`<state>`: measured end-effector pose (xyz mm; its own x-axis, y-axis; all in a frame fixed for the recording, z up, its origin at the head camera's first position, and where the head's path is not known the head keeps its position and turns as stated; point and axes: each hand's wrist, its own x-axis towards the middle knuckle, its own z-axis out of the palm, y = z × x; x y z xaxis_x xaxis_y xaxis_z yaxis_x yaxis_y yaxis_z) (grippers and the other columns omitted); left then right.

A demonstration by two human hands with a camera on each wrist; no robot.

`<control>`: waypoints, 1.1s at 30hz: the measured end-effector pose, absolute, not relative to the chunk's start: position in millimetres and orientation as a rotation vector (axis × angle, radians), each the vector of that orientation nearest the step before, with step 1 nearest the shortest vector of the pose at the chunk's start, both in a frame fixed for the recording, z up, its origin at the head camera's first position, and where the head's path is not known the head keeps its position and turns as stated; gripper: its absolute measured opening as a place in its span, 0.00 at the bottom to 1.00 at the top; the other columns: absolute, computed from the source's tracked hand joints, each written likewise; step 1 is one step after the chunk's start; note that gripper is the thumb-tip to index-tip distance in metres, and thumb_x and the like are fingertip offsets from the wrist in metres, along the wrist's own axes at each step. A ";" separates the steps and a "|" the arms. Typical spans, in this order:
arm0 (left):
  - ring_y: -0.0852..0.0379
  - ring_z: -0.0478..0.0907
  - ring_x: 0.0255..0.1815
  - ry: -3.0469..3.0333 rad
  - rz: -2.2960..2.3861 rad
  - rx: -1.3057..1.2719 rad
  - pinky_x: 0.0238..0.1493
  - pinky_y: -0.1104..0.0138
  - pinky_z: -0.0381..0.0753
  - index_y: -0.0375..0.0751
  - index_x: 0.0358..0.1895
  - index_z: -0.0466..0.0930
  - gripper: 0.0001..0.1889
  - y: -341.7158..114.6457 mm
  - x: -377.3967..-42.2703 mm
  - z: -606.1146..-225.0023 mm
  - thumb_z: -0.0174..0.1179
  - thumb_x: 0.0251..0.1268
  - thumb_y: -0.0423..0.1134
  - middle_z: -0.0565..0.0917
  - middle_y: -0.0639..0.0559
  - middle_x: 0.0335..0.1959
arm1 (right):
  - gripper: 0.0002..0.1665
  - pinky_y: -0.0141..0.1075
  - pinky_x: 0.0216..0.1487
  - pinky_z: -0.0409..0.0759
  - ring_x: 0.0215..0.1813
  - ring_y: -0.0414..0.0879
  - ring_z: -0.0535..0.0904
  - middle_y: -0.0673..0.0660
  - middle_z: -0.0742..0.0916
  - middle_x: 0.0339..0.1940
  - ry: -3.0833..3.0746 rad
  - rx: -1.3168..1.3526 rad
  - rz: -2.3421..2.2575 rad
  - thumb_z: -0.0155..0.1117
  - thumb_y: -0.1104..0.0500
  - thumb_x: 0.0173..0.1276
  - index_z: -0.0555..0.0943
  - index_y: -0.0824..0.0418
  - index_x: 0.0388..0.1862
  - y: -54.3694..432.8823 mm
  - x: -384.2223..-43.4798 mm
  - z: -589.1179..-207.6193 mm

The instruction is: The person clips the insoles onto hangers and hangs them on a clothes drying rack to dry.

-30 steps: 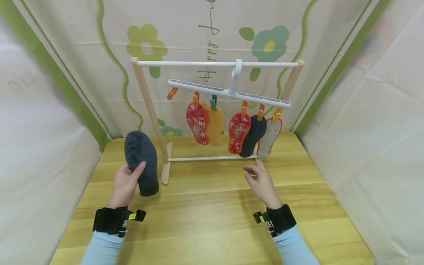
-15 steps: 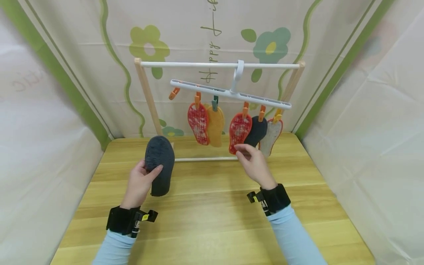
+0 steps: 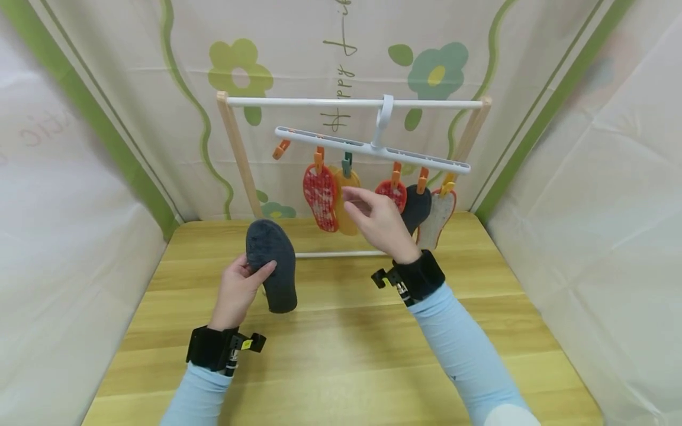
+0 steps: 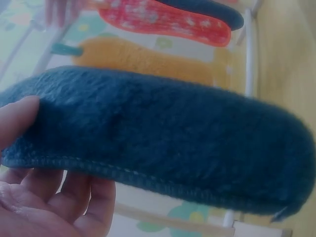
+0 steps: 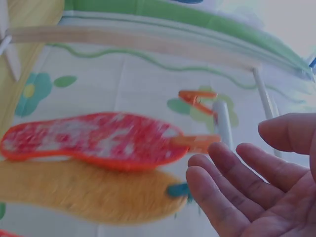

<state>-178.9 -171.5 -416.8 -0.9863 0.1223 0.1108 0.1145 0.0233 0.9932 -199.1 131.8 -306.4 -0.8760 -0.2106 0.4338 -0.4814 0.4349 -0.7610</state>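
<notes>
My left hand (image 3: 237, 290) holds a dark fuzzy insole (image 3: 278, 263) upright over the table, thumb on its face and fingers behind it. The left wrist view shows its stitched edge close up. My right hand (image 3: 380, 222) is raised in front of a white clip hanger (image 3: 367, 149), holding nothing, fingers loosely bent. In the head view it overlaps a yellow insole (image 3: 348, 222) hung from a green clip (image 3: 347, 165). A red-and-white insole (image 3: 319, 198) hangs beside that one. At the hanger's left end, an orange clip (image 3: 280, 149) hangs with nothing in it.
A wooden rack with a white top bar (image 3: 298, 103) carries the tilted hanger. On its right half hang another red insole (image 3: 391, 192), a dark insole (image 3: 417, 207) and a grey insole (image 3: 438, 219). Fabric walls enclose the wooden table (image 3: 330, 355).
My left hand has moved right with the dark insole, close to the rack's left leg. My right hand has risen and moved left, from near the table to in front of the hanging insoles.
</notes>
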 end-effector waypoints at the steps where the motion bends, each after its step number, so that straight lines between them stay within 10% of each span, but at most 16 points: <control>1: 0.56 0.79 0.57 2.234 2.187 0.266 0.53 0.67 0.80 0.36 0.67 0.71 0.29 -170.1 -179.4 -417.0 0.66 0.67 0.44 0.79 0.42 0.61 | 0.22 0.40 0.59 0.78 0.57 0.48 0.81 0.61 0.84 0.57 -2.411 0.623 1.426 0.59 0.60 0.76 0.75 0.66 0.65 127.4 -202.1 -301.7; 33: 0.53 0.80 0.57 2.201 2.163 0.258 0.55 0.65 0.80 0.34 0.65 0.72 0.25 -159.6 -191.5 -418.9 0.64 0.69 0.41 0.79 0.39 0.60 | 0.46 0.42 0.74 0.59 0.77 0.43 0.58 0.54 0.64 0.78 -2.122 0.203 2.400 0.63 0.58 0.73 0.50 0.55 0.81 5.4 -303.9 -274.4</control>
